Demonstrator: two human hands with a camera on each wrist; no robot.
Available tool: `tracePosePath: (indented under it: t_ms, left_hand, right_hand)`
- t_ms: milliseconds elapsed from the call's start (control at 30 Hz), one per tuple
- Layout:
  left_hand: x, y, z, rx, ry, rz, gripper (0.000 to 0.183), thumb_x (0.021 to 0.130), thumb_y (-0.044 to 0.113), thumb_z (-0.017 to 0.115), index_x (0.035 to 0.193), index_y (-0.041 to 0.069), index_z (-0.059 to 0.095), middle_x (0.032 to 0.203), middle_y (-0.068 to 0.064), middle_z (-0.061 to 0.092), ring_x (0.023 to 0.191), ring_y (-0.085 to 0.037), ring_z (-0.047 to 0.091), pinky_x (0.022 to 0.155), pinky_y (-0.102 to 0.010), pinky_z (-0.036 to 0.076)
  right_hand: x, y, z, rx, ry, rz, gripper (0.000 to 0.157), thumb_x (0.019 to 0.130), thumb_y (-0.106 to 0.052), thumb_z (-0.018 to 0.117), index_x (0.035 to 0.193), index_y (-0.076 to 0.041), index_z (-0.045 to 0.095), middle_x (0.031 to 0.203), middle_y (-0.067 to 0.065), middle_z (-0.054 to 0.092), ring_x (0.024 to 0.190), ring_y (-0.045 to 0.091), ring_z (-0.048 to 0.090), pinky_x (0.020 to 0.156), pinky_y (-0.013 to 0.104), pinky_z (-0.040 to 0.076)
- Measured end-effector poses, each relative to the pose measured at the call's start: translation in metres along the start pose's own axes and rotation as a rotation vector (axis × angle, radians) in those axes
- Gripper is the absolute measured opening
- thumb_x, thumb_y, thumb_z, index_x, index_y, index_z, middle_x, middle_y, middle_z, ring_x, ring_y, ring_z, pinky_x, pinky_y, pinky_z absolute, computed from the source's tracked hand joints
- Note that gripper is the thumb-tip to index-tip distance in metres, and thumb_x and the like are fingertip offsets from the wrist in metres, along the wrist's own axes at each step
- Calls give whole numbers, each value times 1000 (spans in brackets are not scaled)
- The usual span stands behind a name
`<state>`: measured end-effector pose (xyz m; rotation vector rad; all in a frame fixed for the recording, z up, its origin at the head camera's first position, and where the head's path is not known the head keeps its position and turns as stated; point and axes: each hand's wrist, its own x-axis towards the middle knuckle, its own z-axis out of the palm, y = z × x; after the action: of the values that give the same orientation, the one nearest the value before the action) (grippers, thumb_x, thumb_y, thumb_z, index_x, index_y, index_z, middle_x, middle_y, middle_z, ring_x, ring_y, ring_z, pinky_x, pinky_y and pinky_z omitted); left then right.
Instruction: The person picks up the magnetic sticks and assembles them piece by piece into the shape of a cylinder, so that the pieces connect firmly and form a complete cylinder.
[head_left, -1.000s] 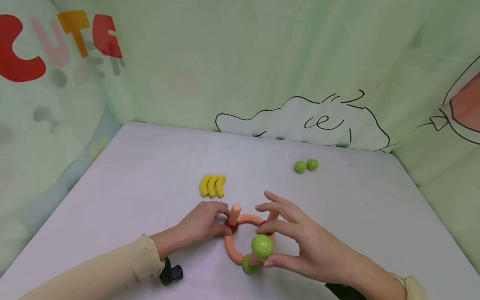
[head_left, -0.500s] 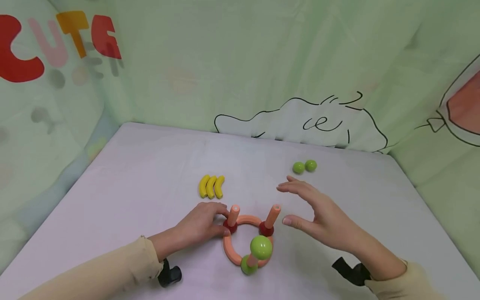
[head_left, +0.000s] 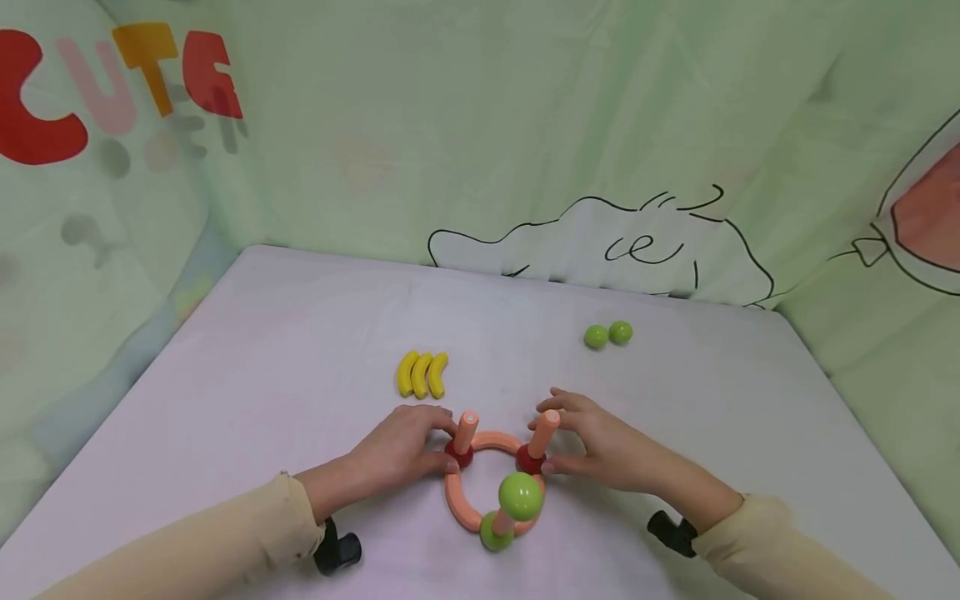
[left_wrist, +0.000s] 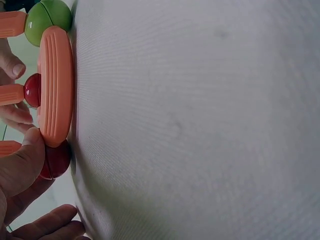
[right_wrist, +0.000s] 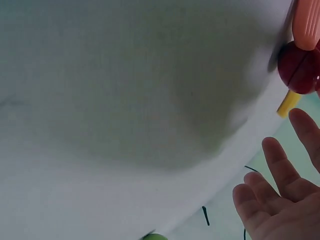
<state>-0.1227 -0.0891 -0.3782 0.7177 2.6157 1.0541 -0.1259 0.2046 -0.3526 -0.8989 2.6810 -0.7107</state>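
Observation:
A ring of curved orange toy pieces (head_left: 459,502), joined by balls, lies on the table. My left hand (head_left: 397,446) pinches the left red ball (left_wrist: 56,160) of the ring, thumb in front, beneath an upright orange stick (head_left: 467,432). About the right red ball (head_left: 531,459) is my right hand (head_left: 611,446), thumb close beside it and fingers spread behind; the right wrist view shows the fingers apart from the ball. Another orange stick (head_left: 545,433) rises there. At the near side, a green ball (head_left: 497,531) bears a stick topped by a second green ball (head_left: 521,497).
Several small yellow toy bananas (head_left: 422,375) lie side by side behind the left hand. Two loose green balls (head_left: 608,335) sit toward the back right of the white table (head_left: 337,308). Printed green cloth (head_left: 360,125) hangs behind the table.
My right hand has drawn back from the near green-topped stick, moved out to the right, then come in to the right red ball. My left hand keeps its pinch on the left red ball.

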Motion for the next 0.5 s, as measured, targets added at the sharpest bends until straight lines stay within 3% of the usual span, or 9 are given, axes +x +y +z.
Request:
tracePosePath:
  t_ms: [233,500]
  left_hand:
    - [-1,0,-1,-2,-7,20,20,82,12,85,98,15,75,106,0,77,108,-21,67,98,-46,53]
    - [2,-1,-1,14,-3,24,20,82,11,85,98,14,75,105,0,78,108,-22,68,98,-46,53]
  right_hand:
    - [4,0,5,-29,-3,-18,22,87,-18,81,108,-17,74,133,19,60,141,54,40,107,67,44]
    - [4,-1,8,-27,9,-24,16,88,-19,80,102,-21,72,133,18,61,141,54,41,107,68,43]
